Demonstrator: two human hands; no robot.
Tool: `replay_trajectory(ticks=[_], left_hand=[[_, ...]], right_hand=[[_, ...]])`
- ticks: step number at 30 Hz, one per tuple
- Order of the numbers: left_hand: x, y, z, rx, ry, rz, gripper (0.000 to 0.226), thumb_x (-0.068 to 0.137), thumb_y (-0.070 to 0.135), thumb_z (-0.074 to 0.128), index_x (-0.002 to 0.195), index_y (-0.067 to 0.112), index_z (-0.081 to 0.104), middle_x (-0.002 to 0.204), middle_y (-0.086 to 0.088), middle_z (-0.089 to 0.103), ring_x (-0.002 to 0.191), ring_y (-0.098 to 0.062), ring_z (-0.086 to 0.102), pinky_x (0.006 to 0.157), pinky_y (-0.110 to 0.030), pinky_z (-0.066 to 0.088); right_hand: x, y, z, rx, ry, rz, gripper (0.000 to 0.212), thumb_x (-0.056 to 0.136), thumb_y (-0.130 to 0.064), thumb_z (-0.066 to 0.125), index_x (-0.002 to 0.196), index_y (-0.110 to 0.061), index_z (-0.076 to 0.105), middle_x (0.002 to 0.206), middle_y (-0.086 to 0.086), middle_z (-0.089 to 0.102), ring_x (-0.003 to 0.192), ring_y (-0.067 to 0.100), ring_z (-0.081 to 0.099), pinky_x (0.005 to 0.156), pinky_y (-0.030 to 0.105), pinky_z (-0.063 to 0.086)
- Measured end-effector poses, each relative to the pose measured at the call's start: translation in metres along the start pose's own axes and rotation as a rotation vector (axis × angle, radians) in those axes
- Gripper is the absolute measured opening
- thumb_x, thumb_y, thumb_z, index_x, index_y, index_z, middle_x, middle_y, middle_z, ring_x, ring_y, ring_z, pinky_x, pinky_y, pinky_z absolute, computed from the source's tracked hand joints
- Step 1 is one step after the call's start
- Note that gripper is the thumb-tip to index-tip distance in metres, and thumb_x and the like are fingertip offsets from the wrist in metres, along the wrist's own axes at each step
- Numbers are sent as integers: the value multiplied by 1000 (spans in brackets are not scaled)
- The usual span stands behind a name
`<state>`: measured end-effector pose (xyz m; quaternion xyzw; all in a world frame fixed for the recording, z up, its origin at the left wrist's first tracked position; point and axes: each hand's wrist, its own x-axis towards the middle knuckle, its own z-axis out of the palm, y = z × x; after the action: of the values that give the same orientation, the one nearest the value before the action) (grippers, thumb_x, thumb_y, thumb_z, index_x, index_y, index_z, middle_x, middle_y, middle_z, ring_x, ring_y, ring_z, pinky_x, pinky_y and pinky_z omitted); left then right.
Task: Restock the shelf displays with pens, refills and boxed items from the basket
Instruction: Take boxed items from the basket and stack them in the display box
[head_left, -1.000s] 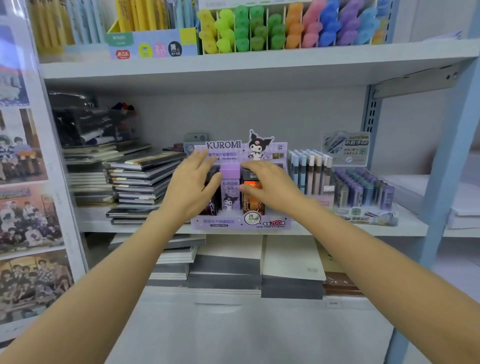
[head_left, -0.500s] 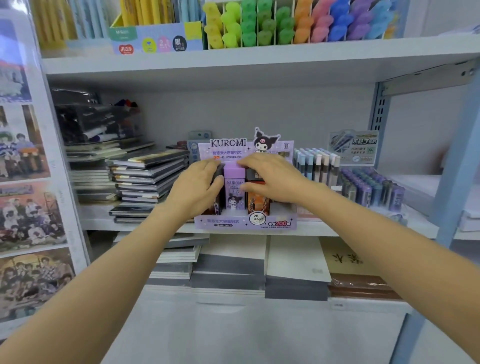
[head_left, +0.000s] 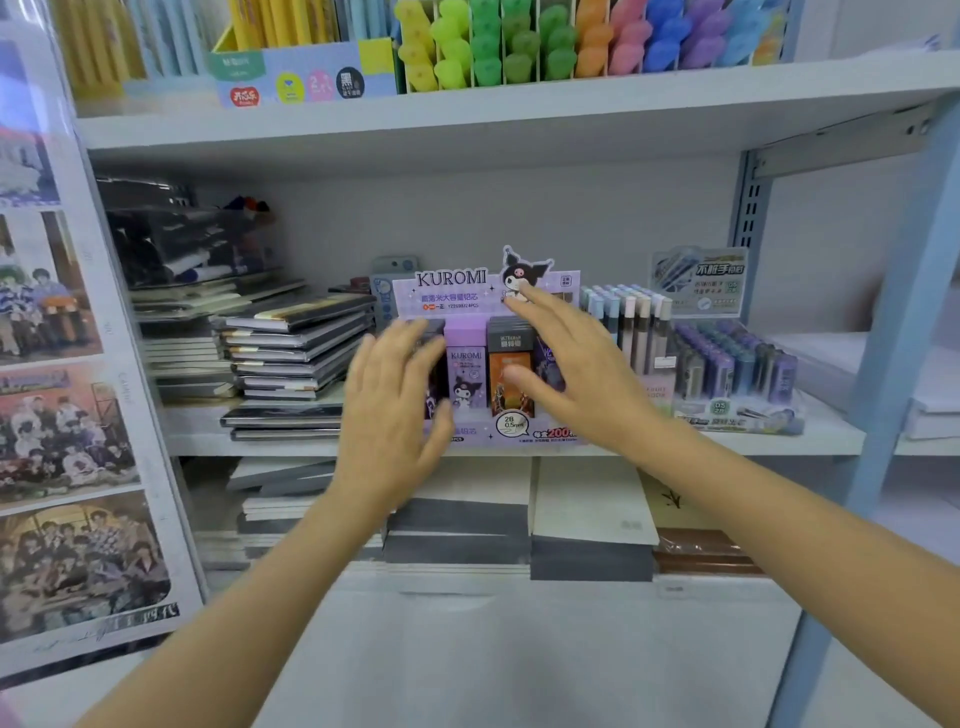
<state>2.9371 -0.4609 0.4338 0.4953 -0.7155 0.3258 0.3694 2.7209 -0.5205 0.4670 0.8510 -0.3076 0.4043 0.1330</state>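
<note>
Since its refill boxes (head_left: 466, 374) look seated, left hand (head_left: 395, 410) (9 o'clock) and right hand (head_left: 576, 374) (3) flank the Kuromi display (head_left: 452, 288) loose-fingered, empty.

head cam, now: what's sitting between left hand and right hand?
Head view: two upright refill boxes stand in the Kuromi display between the left hand and the right hand, a purple Kuromi box and, to its right, an orange box.

- The middle shelf (head_left: 841, 434) carries a stack of dark notebooks (head_left: 296, 353) on its left.
- A purple Kuromi display box (head_left: 452, 288) stands at the centre of its front edge.
- A tray of refill cases (head_left: 727, 369) sits to the right, near the box.
</note>
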Motion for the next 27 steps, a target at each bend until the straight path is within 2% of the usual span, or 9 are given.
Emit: replay_trajectory(ticks=[4, 7, 9, 13, 15, 17, 19, 22, 27], left_hand=[[-40, 18, 27, 65, -244, 145, 57, 90, 33, 47, 143, 13, 46, 153, -12, 37, 143, -31, 32, 114, -57, 25], [-42, 19, 38, 78, -315, 112, 58, 93, 32, 41, 148, 14, 38, 154, -10, 36, 143, -29, 33, 115, -57, 24], [-37, 17, 42, 97, -359, 100, 57, 95, 33, 37, 149, 14, 37, 154, -11, 35, 143, -28, 32, 116, -56, 21], [-23, 15, 48, 38, -427, 2, 60, 94, 37, 27, 147, 13, 39, 151, -9, 40, 144, -27, 30, 118, -55, 16], [-20, 14, 53, 18, -423, -20, 62, 93, 39, 22, 147, 14, 39, 151, -8, 40, 144, -26, 29, 119, -53, 13], [-18, 12, 58, -3, -408, -34, 62, 94, 42, 21, 146, 14, 39, 150, -9, 41, 144, -26, 29, 120, -53, 12], [-17, 12, 62, -20, -397, -43, 63, 94, 44, 20, 146, 14, 39, 149, -9, 41, 143, -27, 29, 120, -52, 10], [-16, 15, 65, -35, -382, -57, 64, 94, 46, 20, 146, 14, 39, 149, -9, 41, 143, -28, 30, 120, -51, 8], [-12, 26, 57, -66, -329, -92, 60, 94, 41, 23, 138, 10, 48, 144, -11, 45, 139, -30, 34, 119, -51, 14]], right_hand=[[-53, 0, 13, -136, -208, 129, 73, 95, -50, 46, 154, -20, 16, 162, 0, 14, 147, 16, 17, 118, 33, 8], [-56, 6, 25, -263, -272, 80, 59, 99, -39, 48, 149, -13, 31, 153, 4, 38, 141, 17, 33, 121, 33, 3], [-45, 7, 29, -277, -260, 87, 51, 100, -32, 47, 145, -10, 39, 147, 6, 46, 137, 18, 40, 120, 31, 6], [-34, 10, 35, -279, -285, 116, 49, 102, -32, 42, 145, -9, 38, 146, 9, 47, 135, 22, 42, 115, 31, 18], [-36, 12, 27, -203, -217, 87, 46, 100, -25, 48, 142, -8, 45, 142, 10, 51, 132, 24, 46, 113, 34, 25], [-42, 21, 19, -203, -3, 48, 43, 93, -16, 59, 134, -7, 54, 135, 11, 56, 127, 25, 49, 110, 38, 30], [-48, 32, 10, -260, 154, 97, 43, 87, -14, 63, 128, -6, 56, 129, 12, 56, 123, 27, 49, 108, 40, 31], [-53, 44, 1, -268, 139, 188, 35, 87, -14, 64, 121, -6, 57, 117, 11, 56, 113, 29, 51, 99, 37, 34], [-45, 49, -8, -115, 142, 123, 25, 85, 0, 62, 109, -6, 62, 101, 8, 57, 97, 23, 51, 85, 28, 37]])
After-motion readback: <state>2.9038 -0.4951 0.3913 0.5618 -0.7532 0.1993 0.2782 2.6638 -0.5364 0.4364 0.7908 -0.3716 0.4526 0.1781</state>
